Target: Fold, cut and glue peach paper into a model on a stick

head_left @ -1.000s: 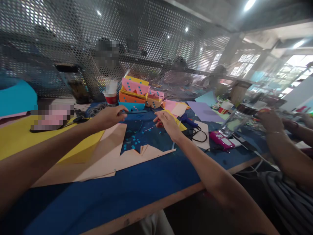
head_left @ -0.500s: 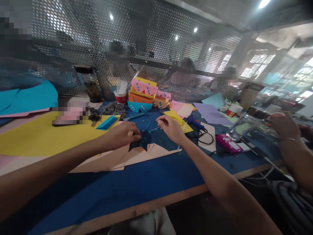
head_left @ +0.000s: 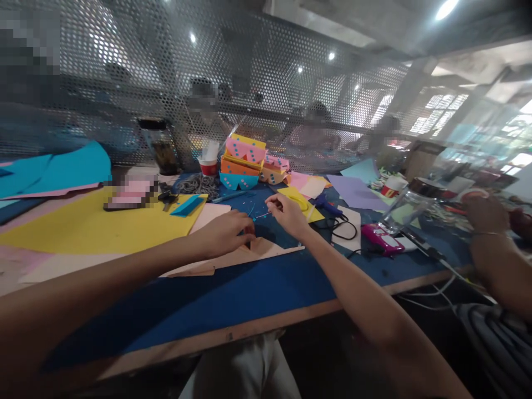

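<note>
My left hand point(head_left: 230, 233) is over peach paper point(head_left: 266, 250), its fingers bent down and the tips close together in a pinch. Whatever they hold, if anything, is hidden. Tiny blue paper bits point(head_left: 254, 219) lie by those fingertips. To the right, my right hand point(head_left: 286, 213) pinches a thin stick point(head_left: 262, 215) between thumb and fingers, its far end pointing left toward my left hand. Beyond both hands stand stacked paper glasses point(head_left: 239, 180) in blue, orange, pink and yellow, with blue dots on them.
On the left lie yellow paper point(head_left: 83, 227), a phone point(head_left: 131, 193) and blue strips point(head_left: 186, 205). A blue glue gun point(head_left: 328, 206) with black cord, a magenta device point(head_left: 382, 239) and a glass jar point(head_left: 411, 205) are at right, near a co-worker's hand point(head_left: 486, 210). A mesh screen point(head_left: 270, 77) stands behind.
My left hand has moved right, closer to the stick, and now covers the blue bits that showed before. My right hand keeps its pinch with little movement. The view has shifted slightly.
</note>
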A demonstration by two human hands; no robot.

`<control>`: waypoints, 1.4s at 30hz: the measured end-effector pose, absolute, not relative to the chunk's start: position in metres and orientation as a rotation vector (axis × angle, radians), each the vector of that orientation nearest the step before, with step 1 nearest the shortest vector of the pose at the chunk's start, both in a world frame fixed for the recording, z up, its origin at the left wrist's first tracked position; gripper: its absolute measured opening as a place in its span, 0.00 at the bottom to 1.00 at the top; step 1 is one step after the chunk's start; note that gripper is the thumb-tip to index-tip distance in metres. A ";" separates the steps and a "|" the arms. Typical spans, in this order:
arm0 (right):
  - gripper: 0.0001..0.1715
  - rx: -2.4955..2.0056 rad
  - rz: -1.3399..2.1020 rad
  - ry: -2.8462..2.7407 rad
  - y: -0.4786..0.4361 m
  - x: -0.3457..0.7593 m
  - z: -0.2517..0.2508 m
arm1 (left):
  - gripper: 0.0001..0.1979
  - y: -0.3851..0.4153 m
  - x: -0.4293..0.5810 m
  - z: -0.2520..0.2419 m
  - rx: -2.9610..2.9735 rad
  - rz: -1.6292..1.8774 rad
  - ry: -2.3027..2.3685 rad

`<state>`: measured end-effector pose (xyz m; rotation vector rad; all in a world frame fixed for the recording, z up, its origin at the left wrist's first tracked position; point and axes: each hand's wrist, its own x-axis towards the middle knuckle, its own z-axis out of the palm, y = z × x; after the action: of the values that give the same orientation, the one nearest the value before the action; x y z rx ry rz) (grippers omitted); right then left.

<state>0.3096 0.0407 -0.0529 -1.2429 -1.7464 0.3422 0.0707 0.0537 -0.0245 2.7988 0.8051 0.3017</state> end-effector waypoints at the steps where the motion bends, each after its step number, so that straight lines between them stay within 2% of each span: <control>1: 0.10 -1.243 0.340 -1.747 0.041 0.310 -0.054 | 0.09 0.055 0.074 -0.024 2.803 0.298 0.807; 10: 0.08 -1.268 0.328 -1.748 0.045 0.312 -0.057 | 0.08 0.069 0.097 -0.025 2.782 0.164 0.718; 17: 0.08 -1.268 0.322 -1.754 0.045 0.312 -0.054 | 0.12 0.078 0.094 -0.010 2.673 0.037 0.641; 27: 0.08 -1.251 0.267 -1.757 0.044 0.313 -0.053 | 0.08 0.069 0.084 0.007 2.581 0.076 0.670; 32: 0.07 -1.222 0.144 -1.641 0.043 0.318 -0.043 | 0.05 0.071 0.050 0.025 2.436 0.172 0.815; 36: 0.08 -1.190 0.057 -1.485 0.039 0.320 -0.031 | 0.09 0.067 0.026 0.021 2.246 0.335 0.936; 42: 0.07 -1.199 0.319 -1.451 0.035 0.303 -0.036 | 0.19 0.043 0.012 -0.003 1.886 0.734 0.991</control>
<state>0.3028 0.0350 -0.0362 -1.1992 -1.4512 0.3193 0.0124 0.0434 -0.0033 1.8855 0.9913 0.7338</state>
